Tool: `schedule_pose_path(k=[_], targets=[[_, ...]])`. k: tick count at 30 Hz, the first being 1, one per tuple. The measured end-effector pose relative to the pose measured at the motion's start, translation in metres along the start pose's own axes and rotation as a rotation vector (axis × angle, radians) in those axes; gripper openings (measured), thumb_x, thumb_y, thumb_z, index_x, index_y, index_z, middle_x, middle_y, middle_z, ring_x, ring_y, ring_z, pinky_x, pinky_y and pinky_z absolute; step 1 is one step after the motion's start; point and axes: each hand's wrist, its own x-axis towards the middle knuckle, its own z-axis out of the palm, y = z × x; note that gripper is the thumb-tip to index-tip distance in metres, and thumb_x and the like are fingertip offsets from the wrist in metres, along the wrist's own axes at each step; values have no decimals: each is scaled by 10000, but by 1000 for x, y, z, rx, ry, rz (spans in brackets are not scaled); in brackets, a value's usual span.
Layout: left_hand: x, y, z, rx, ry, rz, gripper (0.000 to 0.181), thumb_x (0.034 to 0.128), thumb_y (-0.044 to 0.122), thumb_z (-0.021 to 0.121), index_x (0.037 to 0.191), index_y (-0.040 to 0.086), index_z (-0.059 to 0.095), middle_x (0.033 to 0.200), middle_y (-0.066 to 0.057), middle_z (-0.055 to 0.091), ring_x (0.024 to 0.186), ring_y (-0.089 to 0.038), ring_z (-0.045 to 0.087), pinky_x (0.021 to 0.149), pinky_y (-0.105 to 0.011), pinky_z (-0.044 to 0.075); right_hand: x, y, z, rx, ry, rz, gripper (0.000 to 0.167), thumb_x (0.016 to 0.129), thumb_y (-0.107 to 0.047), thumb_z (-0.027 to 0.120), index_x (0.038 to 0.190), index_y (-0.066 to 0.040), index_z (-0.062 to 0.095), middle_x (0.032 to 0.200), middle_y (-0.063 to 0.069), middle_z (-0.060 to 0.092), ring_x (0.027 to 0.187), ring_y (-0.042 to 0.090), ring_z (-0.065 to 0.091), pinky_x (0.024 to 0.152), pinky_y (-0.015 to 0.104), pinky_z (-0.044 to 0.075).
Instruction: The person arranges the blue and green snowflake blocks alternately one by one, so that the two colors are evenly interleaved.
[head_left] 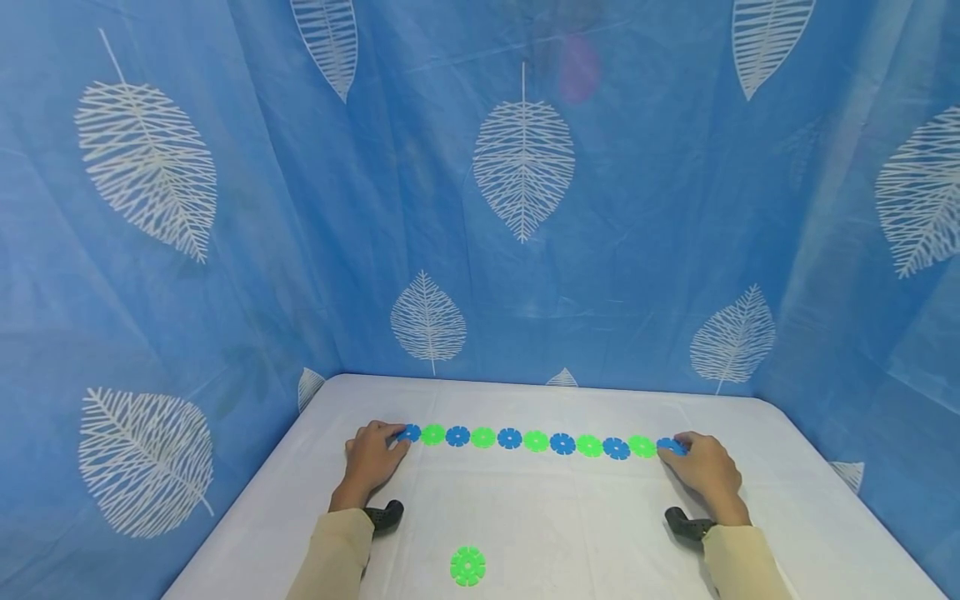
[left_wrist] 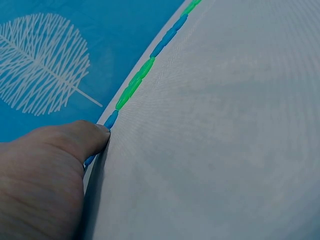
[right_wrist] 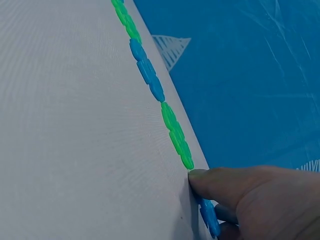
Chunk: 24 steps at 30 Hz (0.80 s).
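Observation:
A straight row of notched, flower-shaped plastic discs in alternating blue and green runs across the white table; one of its green discs (head_left: 536, 442) lies near the middle. My left hand (head_left: 372, 456) pinches the blue disc (head_left: 409, 432) at the left end between thumb and fingers, partly covering it. At the other end my right hand (head_left: 707, 468) holds a blue disc (head_left: 672, 447) the same way. The right wrist view shows that blue disc (right_wrist: 209, 219) beneath the thumb, beside a green disc (right_wrist: 177, 136). Neighbouring discs look edge to edge; whether they interlock I cannot tell.
A single green disc (head_left: 468, 567) lies apart near the front of the table (head_left: 570, 533). Behind the table and at both sides hangs a blue curtain (head_left: 637, 250) with white leaf prints. Each wrist wears a black camera mount (head_left: 386, 516).

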Motion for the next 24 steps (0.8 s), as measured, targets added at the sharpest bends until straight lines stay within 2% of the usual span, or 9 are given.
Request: schedule_pose_path(k=[16,24], targets=[[-1,-1,0,2,3,2,388,911,341,703,1257,167,709,1206,-121,646,1136,-319,573,906,-522,359,-1,2,-3,-3,-59,7,673,896,-461,673,1348,26,572,1356,344,543,1203,556,521,787,613,484],[-2,-2,0,-3,17,3,378,904,321,714,1247,162,713,1179,-116,653,1117,-319,583,893,-513,361,-1,3,-7,61,-67,-6,665,922,-465,642,1361,26,554,1349,361,534,1223,557,496,882,660,433]])
